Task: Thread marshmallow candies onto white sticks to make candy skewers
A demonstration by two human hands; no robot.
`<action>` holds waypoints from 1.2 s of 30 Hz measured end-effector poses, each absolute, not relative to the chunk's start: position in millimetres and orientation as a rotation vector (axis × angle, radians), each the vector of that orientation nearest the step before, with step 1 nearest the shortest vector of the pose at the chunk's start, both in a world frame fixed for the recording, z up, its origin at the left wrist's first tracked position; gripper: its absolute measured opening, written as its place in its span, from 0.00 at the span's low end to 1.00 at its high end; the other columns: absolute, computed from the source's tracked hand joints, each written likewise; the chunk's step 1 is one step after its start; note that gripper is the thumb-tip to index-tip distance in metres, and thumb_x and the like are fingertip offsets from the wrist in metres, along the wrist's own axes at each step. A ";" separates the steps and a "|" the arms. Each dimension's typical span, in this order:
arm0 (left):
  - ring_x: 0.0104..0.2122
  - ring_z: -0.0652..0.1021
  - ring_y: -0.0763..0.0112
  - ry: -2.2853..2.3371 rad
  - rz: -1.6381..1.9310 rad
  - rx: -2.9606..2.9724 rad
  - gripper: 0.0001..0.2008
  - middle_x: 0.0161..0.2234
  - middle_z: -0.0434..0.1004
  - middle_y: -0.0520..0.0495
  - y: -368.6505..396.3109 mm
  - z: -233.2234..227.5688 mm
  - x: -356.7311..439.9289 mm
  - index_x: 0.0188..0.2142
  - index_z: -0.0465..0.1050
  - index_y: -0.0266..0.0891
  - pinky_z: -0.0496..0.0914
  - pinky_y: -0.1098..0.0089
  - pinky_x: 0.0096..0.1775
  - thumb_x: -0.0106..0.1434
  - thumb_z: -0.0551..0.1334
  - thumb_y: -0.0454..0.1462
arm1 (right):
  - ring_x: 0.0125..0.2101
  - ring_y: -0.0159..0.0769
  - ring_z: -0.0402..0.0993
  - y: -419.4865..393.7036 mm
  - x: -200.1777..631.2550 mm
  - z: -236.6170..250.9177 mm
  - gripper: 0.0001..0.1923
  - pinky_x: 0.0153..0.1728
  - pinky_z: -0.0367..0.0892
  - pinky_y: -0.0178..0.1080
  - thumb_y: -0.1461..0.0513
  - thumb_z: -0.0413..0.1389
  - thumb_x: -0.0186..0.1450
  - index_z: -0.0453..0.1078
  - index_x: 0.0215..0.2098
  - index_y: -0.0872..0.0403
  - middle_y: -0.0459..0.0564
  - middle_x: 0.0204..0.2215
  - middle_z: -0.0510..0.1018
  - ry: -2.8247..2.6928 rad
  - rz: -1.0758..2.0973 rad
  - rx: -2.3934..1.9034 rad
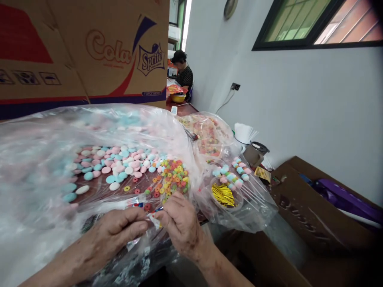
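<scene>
My left hand (119, 233) and my right hand (179, 223) meet at the near edge of the table, both pinching a small clear wrapper (154, 219) with a bit of colour in it. Just beyond my fingers lie loose ring-shaped candies (170, 177) in orange, yellow and green, and a spread of round pastel candies (116, 165) in pink, blue and white. These sit on a large sheet of clear plastic (38, 167) that billows up on the left.
A small bowl of gold twist ties (224, 195) and several finished candy skewers (236, 177) lie right of my hands. A Cola/Sprite cardboard box (89, 52) stands behind. Brown cartons (302, 215) sit at right. Another person (183, 73) sits far back.
</scene>
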State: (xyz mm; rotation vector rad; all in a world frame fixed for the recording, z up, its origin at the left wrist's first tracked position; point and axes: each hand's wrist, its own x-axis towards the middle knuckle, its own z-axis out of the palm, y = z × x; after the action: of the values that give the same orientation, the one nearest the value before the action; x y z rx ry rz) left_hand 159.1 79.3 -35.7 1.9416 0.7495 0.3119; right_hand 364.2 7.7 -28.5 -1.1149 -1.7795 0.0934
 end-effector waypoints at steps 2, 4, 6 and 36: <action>0.25 0.69 0.72 0.734 0.331 1.942 0.16 0.25 0.70 0.55 78.3 -37.6 161.3 0.34 0.72 0.41 0.64 0.76 0.27 0.69 0.58 0.49 | 0.24 0.32 0.58 6.6 366.8 -29.4 0.25 0.29 0.56 0.38 0.54 0.40 0.78 0.50 0.22 0.50 0.41 0.19 0.60 -1.747 0.048 -1.161; 0.26 0.70 0.71 0.753 0.364 1.984 0.15 0.25 0.71 0.54 76.9 -36.3 163.9 0.33 0.73 0.42 0.65 0.76 0.28 0.69 0.58 0.49 | 0.23 0.33 0.58 4.1 368.5 -28.8 0.25 0.29 0.55 0.38 0.54 0.40 0.77 0.49 0.22 0.49 0.42 0.18 0.59 -1.724 0.035 -1.220; 0.25 0.72 0.70 0.777 0.401 2.048 0.16 0.24 0.72 0.53 75.7 -32.8 167.1 0.30 0.74 0.42 0.66 0.76 0.28 0.69 0.57 0.47 | 0.23 0.34 0.58 0.2 369.7 -26.8 0.25 0.28 0.56 0.38 0.55 0.41 0.77 0.50 0.21 0.49 0.42 0.17 0.59 -1.710 0.048 -1.258; 0.24 0.77 0.68 0.938 0.640 2.047 0.15 0.23 0.80 0.54 58.2 -33.2 173.4 0.28 0.80 0.47 0.68 0.75 0.29 0.64 0.59 0.48 | 0.38 0.38 0.78 -61.7 657.7 -42.6 0.12 0.39 0.70 0.38 0.60 0.53 0.71 0.78 0.37 0.52 0.51 0.37 0.82 -1.414 -0.024 -2.644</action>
State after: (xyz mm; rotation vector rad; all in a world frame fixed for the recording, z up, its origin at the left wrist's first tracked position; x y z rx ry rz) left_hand 173.4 58.2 -33.2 2.0470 0.9380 0.6399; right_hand 657.7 -61.7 -42.6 -2.6444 -1.4142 -0.0240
